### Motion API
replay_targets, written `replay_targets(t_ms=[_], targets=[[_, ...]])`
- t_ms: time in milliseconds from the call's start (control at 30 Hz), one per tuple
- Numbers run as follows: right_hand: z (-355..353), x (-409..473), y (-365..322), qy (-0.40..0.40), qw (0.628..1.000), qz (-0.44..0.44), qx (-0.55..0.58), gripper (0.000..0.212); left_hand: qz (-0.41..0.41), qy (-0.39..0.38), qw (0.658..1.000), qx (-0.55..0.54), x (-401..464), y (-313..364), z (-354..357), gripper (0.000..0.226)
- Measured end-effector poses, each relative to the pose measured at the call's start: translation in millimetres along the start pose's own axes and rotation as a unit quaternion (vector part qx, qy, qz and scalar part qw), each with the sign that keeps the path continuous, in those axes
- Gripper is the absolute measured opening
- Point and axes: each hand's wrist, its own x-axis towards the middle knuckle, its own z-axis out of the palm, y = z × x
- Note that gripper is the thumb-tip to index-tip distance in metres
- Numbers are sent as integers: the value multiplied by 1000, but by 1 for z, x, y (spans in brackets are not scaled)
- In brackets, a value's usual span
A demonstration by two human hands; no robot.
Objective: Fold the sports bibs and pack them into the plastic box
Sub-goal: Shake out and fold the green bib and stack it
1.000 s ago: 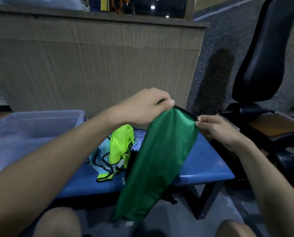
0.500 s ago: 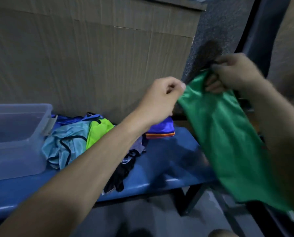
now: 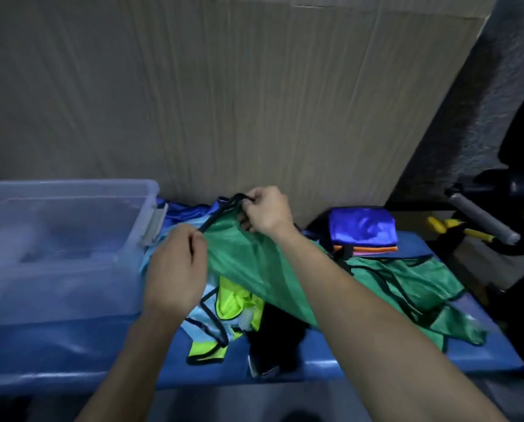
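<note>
Change: half a second ago both hands held the green bib up in the air off the right end of the bench; now they have come down and leftward over the pile, and the cloth trails across the bench.
Left hand (image 3: 175, 269): fingers curled, pinching the black-trimmed edge of the green bib (image 3: 254, 269) at its near corner.
Right hand (image 3: 265, 213): fingers curled round the bib's black strap, at about 1 o'clock from the left hand and near it.
Green bib: raised at the gripped end above the pile, its far end lying spread on the bench toward 4 o'clock.
Plastic box (image 3: 71, 190): clear, lid off, on the left end of the bench at 9 o'clock from the hands; what lies inside is too hazy to tell.
Pile: a yellow bib (image 3: 236, 303), a light blue bib (image 3: 205, 318) and a black cloth (image 3: 279, 333) lie tangled under and in front of the green one.
Folded stack (image 3: 362, 231): blue on top, orange and pink edges below, at 3 o'clock from the right hand, against the wall.
Bench (image 3: 376, 360): blue padded top, carrying everything.
Wall (image 3: 224, 102): wood-grain panel behind the bench.
Handle (image 3: 480, 217): grey padded bar at the far right.
</note>
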Motion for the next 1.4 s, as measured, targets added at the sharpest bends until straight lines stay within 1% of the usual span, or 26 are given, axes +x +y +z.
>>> replay_targets(t_ms=[67,100,133,167,200,233,333,433,467,533,600,667,733,767,867,933,967,1033,1100,1133,1167,1200,1267,1333,1400], targets=[[13,-2,-5,-8,1000,-14,17,9,16,26,998,56,5,-7,-3,24],[14,-3,-4,-7,999,-36,9,17,26,43,995,84,5,-9,-2,20],[13,-6,-3,-10,998,-58,-8,32,43,58,991,109,4,-9,0,20],[9,-11,-2,-11,996,-83,-18,42,70,66,988,123,2,-6,3,27],[2,-19,1,-5,994,-108,-23,45,102,59,986,122,-1,0,9,33],[-7,-27,8,9,991,-130,-20,45,139,37,984,110,-4,6,16,34],[-48,-57,37,68,985,-160,6,32,241,-57,964,99,-12,26,46,32],[-104,-88,84,154,979,-132,-27,21,305,-134,936,109,-20,39,77,33],[-125,-99,101,180,975,-115,-66,18,321,-151,929,105,-23,44,88,33],[-165,-119,137,223,955,-83,-177,15,343,-178,918,95,-31,54,106,34],[-203,-140,169,243,932,-26,-268,16,365,-203,905,78,-40,65,123,30],[-234,-158,193,241,918,28,-313,25,380,-231,893,70,-48,77,140,29],[-257,-172,206,206,929,75,-298,41,390,-263,880,71,-55,87,155,36],[-264,-179,208,168,942,92,-277,46,391,-284,872,74,-59,91,162,39],[-278,-195,211,47,971,108,-210,61,384,-348,850,94,-65,94,186,39],[-285,-200,216,9,978,103,-182,68,375,-380,838,107,-65,93,197,43],[-288,-201,218,4,979,101,-175,67,374,-389,834,115,-64,94,201,45],[-292,-199,223,9,974,91,-207,54,376,-400,825,133,-60,97,209,44],[-294,-197,228,21,963,51,-265,26,377,-402,821,146,-57,99,215,41],[-295,-196,229,34,960,28,-275,12,378,-398,823,144,-56,99,218,40],[-297,-194,231,52,962,7,-268,10,379,-392,827,135,-55,97,220,39],[-299,-192,233,72,966,-10,-248,15,380,-387,831,123,-54,95,222,38],[-303,-183,230,124,972,-26,-200,17,379,-381,838,98,-53,90,224,36],[-306,-164,227,202,961,-21,-186,17,369,-382,843,89,-51,88,225,36],[-308,-137,226,261,943,16,-206,19,365,-378,846,91,-51,89,226,46]])
